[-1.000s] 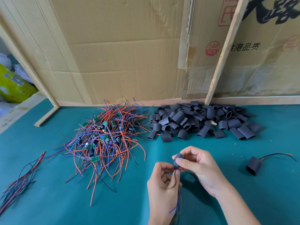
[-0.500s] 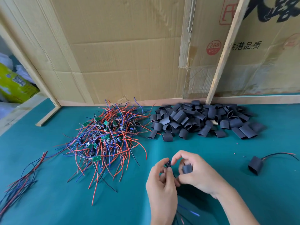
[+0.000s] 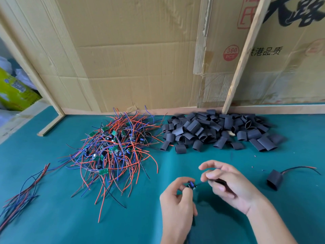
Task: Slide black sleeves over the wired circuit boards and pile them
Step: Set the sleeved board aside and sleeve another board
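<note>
Cardboard (image 3: pixel 140 59) backs the green worktop (image 3: pixel 52 217). Near its front edge, left hand (image 3: pixel 177 208) fingers pinch a board (image 3: pixel 191 185). Right hand (image 3: pixel 228 185) fingers pinch a sleeve (image 3: pixel 219 182).

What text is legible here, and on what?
"360 PCS": red round stamp on the right cardboard box.
"港品质": black print on the same box, its first character hidden by the wooden slat.
Large black characters and red stamp at the top: cropped, unreadable.
Yellow-green package label: too small.
</note>
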`<state>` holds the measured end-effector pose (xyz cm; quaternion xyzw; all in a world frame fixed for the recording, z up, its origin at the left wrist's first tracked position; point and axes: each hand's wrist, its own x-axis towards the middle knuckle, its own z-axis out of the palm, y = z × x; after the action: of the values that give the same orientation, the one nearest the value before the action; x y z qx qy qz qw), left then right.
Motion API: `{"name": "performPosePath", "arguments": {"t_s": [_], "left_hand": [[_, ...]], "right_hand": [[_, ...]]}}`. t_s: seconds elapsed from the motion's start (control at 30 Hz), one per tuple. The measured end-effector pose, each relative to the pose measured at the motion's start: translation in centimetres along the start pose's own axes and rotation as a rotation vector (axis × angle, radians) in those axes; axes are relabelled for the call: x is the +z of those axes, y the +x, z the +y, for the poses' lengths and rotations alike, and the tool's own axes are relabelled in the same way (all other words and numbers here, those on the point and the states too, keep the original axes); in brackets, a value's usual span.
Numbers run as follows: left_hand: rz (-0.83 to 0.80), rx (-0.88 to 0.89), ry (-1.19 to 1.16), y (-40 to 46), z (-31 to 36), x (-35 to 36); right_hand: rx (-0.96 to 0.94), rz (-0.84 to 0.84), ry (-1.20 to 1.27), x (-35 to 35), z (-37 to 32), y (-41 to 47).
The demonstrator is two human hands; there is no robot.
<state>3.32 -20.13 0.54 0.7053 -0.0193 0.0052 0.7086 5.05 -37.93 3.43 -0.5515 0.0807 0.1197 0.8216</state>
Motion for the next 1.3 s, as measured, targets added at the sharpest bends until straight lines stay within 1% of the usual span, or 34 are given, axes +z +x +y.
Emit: {"name": "performPosePath", "arguments": {"t_s": [0.17,0.27,0.37,0.47,0.53,0.67,0.77,0.93,1.0,1.13,1.23,1.3], "left_hand": [[-0.056,0.043,0.016,-0.1,0.7,0.1],[-0.112,0.109,0.095,-0.3,0.5,0.2],[-0.068,0.138,0.15,0.0,-0.4,0.1],[-0.022,0.117,0.143,0.2,-0.8,0.2],[-0.002,0.113,0.137,0.3,-1.0,0.3],[0.009,0.116,0.143,0.4,-1.3,0.4],[0.009,0.125,0.157,0.4,-1.5,0.5],[-0.007,0.153,0.176,0.4,-1.8,0.5],[-0.009,0.16,0.178,0.4,-1.7,0.5],[-0.028,0.229,0.249,0.4,-1.7,0.5],[-0.093,0.28,0.356,0.2,-1.7,0.8],[-0.109,0.296,0.393,0.1,-1.7,1.0]], "right_hand": [[0.003,0.034,0.051,1.1,0.8,0.7],[-0.003,0.078,0.087,1.5,1.3,1.1],[-0.062,0.148,0.127,1.4,1.4,1.5],[-0.131,0.236,0.214,0.6,1.2,1.7],[-0.141,0.276,0.256,0.1,1.0,1.7],[-0.126,0.29,0.287,-0.8,0.5,1.6],[-0.166,0.287,0.283,-1.1,0.4,1.3],[-0.207,0.247,0.25,-0.4,0.8,1.2],[-0.215,0.259,0.203,0.0,0.7,1.1],[-0.273,0.386,0.141,0.1,0.3,1.1],[-0.334,0.525,0.198,-0.4,-0.1,1.0],[-0.375,0.599,0.22,-1.1,-0.4,0.8]]}}
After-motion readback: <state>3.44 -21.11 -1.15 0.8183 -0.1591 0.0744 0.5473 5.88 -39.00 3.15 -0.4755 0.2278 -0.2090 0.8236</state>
